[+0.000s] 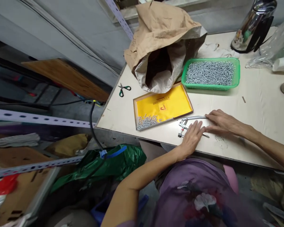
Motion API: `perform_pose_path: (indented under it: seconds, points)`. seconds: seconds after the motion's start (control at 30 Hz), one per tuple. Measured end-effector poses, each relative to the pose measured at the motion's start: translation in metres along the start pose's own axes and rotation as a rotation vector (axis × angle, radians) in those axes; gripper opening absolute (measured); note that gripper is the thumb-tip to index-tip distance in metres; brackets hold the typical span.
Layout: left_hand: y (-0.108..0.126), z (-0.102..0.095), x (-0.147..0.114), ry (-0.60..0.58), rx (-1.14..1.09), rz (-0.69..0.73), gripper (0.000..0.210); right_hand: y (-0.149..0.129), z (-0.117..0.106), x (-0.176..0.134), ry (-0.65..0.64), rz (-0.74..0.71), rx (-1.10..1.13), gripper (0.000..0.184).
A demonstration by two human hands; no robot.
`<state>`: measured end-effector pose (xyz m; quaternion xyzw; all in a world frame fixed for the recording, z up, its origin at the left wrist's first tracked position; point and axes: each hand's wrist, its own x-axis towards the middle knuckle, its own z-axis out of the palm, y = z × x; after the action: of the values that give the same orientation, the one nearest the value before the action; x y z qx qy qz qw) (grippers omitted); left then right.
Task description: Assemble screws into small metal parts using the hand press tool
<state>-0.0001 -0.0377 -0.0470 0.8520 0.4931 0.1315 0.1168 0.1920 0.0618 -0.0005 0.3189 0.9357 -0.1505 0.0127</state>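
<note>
A metal hand tool (186,122) with long handles lies on the pale table (255,104) near its front edge. My left hand (191,137) rests flat over the tool's lower handle, fingers apart. Beside it my right hand (221,121) lies flat with its fingertips on the upper handle. Just left of the tool sits a shallow yellow-lined tray (165,102) with a heap of small metal screws (146,121) in its near corner. Behind it a green plastic basket (211,85) is filled with several silver screws.
An open brown paper sack (163,41) stands behind the tray. Green-handled scissors (123,89) lie at the table's left edge. A steel kettle (255,25) and clear plastic bags (274,47) are at the back right. Perforated metal shelf rails (38,119) and clutter fill the floor on the left.
</note>
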Motion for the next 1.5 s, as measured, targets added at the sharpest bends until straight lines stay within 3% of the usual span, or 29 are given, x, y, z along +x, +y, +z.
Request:
perform_pose_path:
  seconds: [0.07,0.17,0.3,0.37,0.47,0.53,0.63,0.73,0.83,0.93,1.03,1.13,1.2,1.27,1.37,1.5]
  points:
    - [0.004,0.010,-0.008,-0.006,-0.035,0.033,0.036,0.009,0.002,0.005,0.034,0.022,-0.022,0.029]
    - [0.007,0.017,-0.011,-0.039,-0.083,0.048,0.036,0.015,0.001,0.017,0.093,0.081,-0.108,0.028]
    - [0.008,0.015,-0.009,-0.050,-0.113,0.046,0.038,-0.004,-0.009,0.033,0.125,0.112,-0.215,0.026]
    - [0.009,0.016,-0.007,-0.059,-0.133,0.043,0.040,-0.027,-0.011,0.041,0.113,0.009,-0.207,0.025]
    - [0.009,0.025,-0.006,-0.107,-0.186,-0.001,0.043,-0.064,-0.003,0.055,0.000,-0.235,-0.087,0.021]
    - [0.008,0.034,-0.006,-0.123,-0.199,-0.054,0.048,-0.083,0.008,0.067,-0.069,-0.295,-0.045,0.020]
    - [0.007,0.043,-0.006,-0.115,-0.176,-0.089,0.052,-0.095,0.019,0.081,-0.089,-0.310,-0.067,0.023]
    - [0.009,0.041,-0.005,-0.155,-0.136,-0.053,0.045,-0.093,0.014,0.086,-0.094,-0.380,-0.075,0.026]
    - [0.011,0.026,-0.003,-0.145,-0.102,0.037,0.037,-0.080,-0.011,0.083,0.100,-0.394,0.053,0.024]
    - [-0.005,-0.003,-0.005,0.032,-0.049,0.036,0.033,-0.057,-0.050,0.080,0.456,-0.223,0.148,0.024]
    - [-0.047,-0.045,-0.012,0.171,0.113,-0.250,0.027,-0.027,-0.085,0.076,0.610,0.027,0.014,0.028]
    - [-0.097,-0.086,-0.020,0.123,0.287,-0.566,0.022,-0.007,-0.098,0.064,0.579,0.263,-0.165,0.043]
    - [-0.122,-0.104,-0.025,0.032,0.317,-0.658,0.021,-0.004,-0.089,0.051,0.535,0.268,-0.165,0.046]
    - [-0.135,-0.112,-0.029,-0.055,0.316,-0.677,0.022,-0.010,-0.068,0.036,0.467,0.145,-0.058,0.041]
    - [-0.141,-0.113,-0.030,-0.131,0.313,-0.641,0.024,-0.026,-0.027,0.014,0.304,-0.003,0.106,0.034]
    - [-0.142,-0.114,-0.025,-0.180,0.315,-0.572,0.025,-0.047,0.012,-0.004,0.104,0.031,0.110,0.031]
